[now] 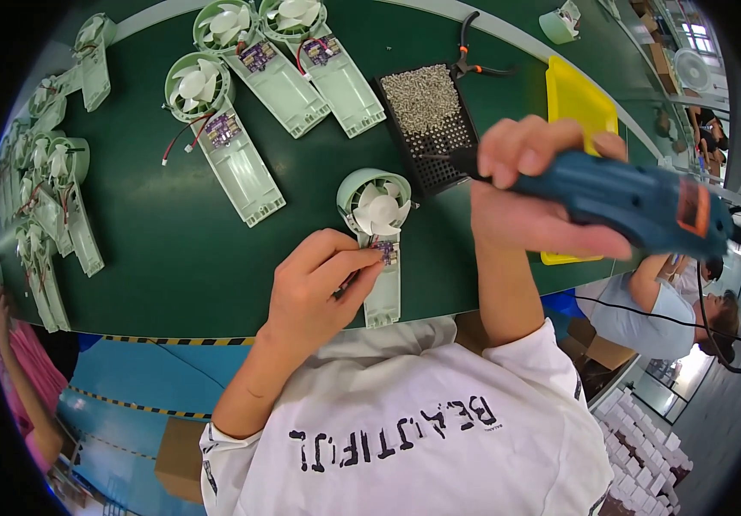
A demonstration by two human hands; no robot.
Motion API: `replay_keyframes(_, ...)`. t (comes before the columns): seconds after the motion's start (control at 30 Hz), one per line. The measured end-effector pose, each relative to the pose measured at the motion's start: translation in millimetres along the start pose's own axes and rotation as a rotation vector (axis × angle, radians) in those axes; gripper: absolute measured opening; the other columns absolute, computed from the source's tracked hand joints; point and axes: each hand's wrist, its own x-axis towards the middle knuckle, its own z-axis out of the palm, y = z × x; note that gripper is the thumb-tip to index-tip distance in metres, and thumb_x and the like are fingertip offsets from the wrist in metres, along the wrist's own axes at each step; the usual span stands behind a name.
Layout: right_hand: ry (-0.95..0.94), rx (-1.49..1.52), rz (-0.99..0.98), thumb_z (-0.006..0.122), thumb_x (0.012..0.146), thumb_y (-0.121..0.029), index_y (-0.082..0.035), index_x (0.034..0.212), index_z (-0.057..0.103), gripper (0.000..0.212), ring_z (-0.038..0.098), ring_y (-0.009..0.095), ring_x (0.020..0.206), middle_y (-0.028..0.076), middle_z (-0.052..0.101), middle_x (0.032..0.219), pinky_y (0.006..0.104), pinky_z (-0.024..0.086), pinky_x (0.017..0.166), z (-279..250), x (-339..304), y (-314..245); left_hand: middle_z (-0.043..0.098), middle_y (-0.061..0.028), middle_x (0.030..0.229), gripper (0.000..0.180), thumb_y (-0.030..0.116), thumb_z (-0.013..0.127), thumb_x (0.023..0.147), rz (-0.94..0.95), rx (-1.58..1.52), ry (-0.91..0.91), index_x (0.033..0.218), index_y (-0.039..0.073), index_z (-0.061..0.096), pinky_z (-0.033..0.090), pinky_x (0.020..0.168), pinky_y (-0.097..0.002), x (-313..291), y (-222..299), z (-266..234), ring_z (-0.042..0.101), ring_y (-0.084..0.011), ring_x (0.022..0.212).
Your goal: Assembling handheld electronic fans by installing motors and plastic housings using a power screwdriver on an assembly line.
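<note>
In front of me a pale green handheld fan housing (382, 301) lies on the green table, its white fan blades (379, 209) at the far end. My left hand (323, 279) is closed, fingertips pinched at the small purple circuit board (390, 251) in the housing. My right hand (525, 185) grips a blue electric screwdriver (620, 196), slightly blurred. Its bit points left, over a black perforated tray (436, 172). Silver screws (422, 99) are heaped in the tray's far part. Whether a screw sits on the bit is too small to tell.
More fan housings with boards and wires (246, 176) lie beyond my left hand, and several are piled at the far left (57, 189). Orange-handled cutters (465, 64) rest by the tray. A yellow bin (570, 95) stands behind the screwdriver. A black cable (646, 318) hangs at right; co-workers sit both sides.
</note>
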Motion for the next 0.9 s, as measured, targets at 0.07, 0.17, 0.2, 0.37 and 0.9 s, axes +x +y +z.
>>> replay_keyframes(0.07, 0.035, 0.071, -0.008, 0.058, 0.074, -0.089, -0.013, 0.128, 0.047, 0.094, 0.048, 0.019, 0.05, 0.01, 0.057, 0.078, 0.0365, 0.045, 0.044, 12.8, 3.1, -24.6, 0.064, -0.0075, 0.083, 0.019, -0.006, 0.081, 0.075, -0.002, -0.002, -0.011, 0.091, 0.001, 0.074, 0.051, 0.057, -0.0279, 0.8, 3.2, -2.1, 0.062, -0.0177, 0.066)
replay_keyframes(0.17, -0.072, 0.049, 0.068, 0.064, 0.084, -0.076, -0.015, 0.126, 0.051, 0.076, 0.049, 0.015, 0.056, 0.004, 0.054, 0.079, 0.031, 0.044, 0.053, 29.1, -7.8, -62.9, 0.064, -0.0075, 0.083, 0.02, -0.006, 0.081, 0.074, -0.03, -0.003, -0.026, 0.092, 0.001, 0.074, 0.051, 0.058, -0.0281, 0.9, 5.9, -4.3, 0.062, -0.0184, 0.067)
replay_keyframes(0.2, -0.119, 0.024, 0.097, 0.067, 0.085, -0.072, -0.016, 0.126, 0.05, 0.071, 0.05, 0.015, 0.056, 0.003, 0.054, 0.079, 0.031, 0.044, 0.055, 35.1, -15.0, -74.7, 0.064, -0.0076, 0.084, 0.021, -0.006, 0.081, 0.074, -0.022, -0.001, -0.028, 0.092, 0.001, 0.074, 0.051, 0.058, -0.0283, 0.6, 6.0, -4.6, 0.062, -0.0186, 0.067)
replay_keyframes(0.37, -0.272, -0.167, 0.013, 0.067, 0.087, -0.069, -0.015, 0.126, 0.044, 0.071, 0.055, 0.017, 0.056, 0.004, 0.059, 0.078, 0.0317, 0.048, 0.055, 47.7, -61.4, -75.0, 0.063, -0.0069, 0.085, 0.019, -0.004, 0.08, 0.075, -0.014, 0.003, -0.014, 0.091, 0.003, 0.073, 0.052, 0.058, -0.0322, -0.3, 2.5, -2.6, 0.063, -0.0222, 0.07)
replay_keyframes(0.9, -0.39, -0.19, 0.038, 0.063, 0.086, -0.073, -0.011, 0.127, 0.043, 0.076, 0.056, 0.02, 0.054, 0.007, 0.059, 0.079, 0.033, 0.048, 0.047, 46.8, -71.6, -57.7, 0.062, -0.0064, 0.083, 0.019, -0.004, 0.079, 0.075, 0.0, -0.021, 0.006, 0.09, 0.003, 0.071, 0.052, 0.059, -0.0336, -1.1, 0.0, -1.1, 0.062, -0.0231, 0.071)
